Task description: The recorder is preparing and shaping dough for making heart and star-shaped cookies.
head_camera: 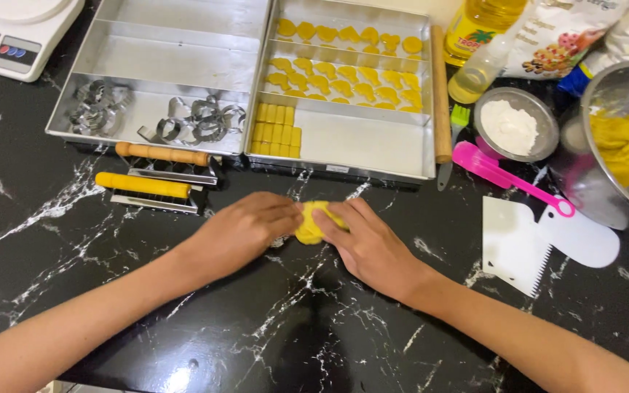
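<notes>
Dough lump [310, 227] sits on the bench [256, 335] squarely between your 2 hands: left hand [245, 231] and right hand [365, 244] press it equally, fingertips meeting.

Single head-worn view, steeply downward and close over the black marble counter [271, 327], trays at far edge.

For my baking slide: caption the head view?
Both hands press yellow dough on black marble counter.
</notes>
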